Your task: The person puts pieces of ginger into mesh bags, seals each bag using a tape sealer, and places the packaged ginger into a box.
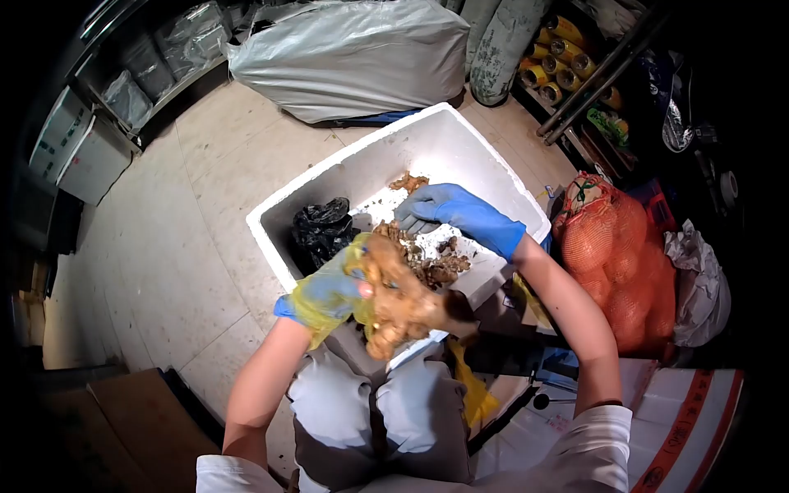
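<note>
With 12 o'clock at the far side of the view, a large white foam box with thick walls [353, 168] takes up the middle. At 3 o'clock, just outside it, stands a bulging orange mesh sack of round things [608, 259]. A large, knobbly, tan root clump [403, 300], blurred, is held up across the near rim, at 6 o'clock of the box; its long axis seems to run from 11 to 4 o'clock, with a lobe towards 7 and a dark end towards 4. The right hand, in a blue glove with grey fingers [456, 215], lies apart from the clump, towards 1 o'clock, its fingers bent low inside the box; whether they pinch anything I cannot tell. The left hand, in a blue glove under crinkled yellow film [330, 287], is the nearer one, grasping the clump from its 9 o'clock side. At 12 o'clock from that hand sits a crumpled black plastic bag [323, 232]. Smallest, loose brown root pieces [444, 269] lie at 1 o'clock from the clump.
</note>
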Action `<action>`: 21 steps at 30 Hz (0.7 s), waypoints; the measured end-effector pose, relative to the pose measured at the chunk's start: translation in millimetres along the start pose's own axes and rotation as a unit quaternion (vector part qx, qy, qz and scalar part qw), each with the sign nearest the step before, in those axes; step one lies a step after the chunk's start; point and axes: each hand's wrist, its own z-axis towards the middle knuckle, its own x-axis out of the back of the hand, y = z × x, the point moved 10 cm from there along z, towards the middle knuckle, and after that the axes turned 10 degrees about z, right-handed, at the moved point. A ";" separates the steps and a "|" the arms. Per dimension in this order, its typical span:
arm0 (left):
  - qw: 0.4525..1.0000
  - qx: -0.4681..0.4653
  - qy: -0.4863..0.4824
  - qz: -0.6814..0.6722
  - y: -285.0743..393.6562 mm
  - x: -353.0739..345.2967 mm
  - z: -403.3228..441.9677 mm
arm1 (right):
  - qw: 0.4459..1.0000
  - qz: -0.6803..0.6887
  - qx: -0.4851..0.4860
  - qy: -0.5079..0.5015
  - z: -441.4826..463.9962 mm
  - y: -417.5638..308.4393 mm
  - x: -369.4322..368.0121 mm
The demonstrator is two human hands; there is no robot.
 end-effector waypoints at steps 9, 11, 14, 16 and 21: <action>0.940 -0.185 0.250 -0.137 8.3 145.1 -61.5 | 0.950 -0.021 -0.193 0.246 -28.6 192.8 171.6; 0.905 -0.226 0.306 -0.192 -0.6 170.9 -60.6 | 0.933 -0.243 -0.182 0.192 -18.1 215.7 169.5; 0.901 -0.217 0.305 -0.221 -20.9 181.3 -46.2 | 0.841 -0.483 -0.234 0.063 3.0 288.0 163.2; 0.893 -0.227 0.274 -0.276 -34.1 179.9 -49.0 | 0.810 -0.516 -0.279 -0.005 11.5 335.9 151.3; 0.880 0.030 0.456 0.127 -81.6 171.8 -132.9 | 0.889 -0.405 -0.213 0.006 68.6 323.6 63.5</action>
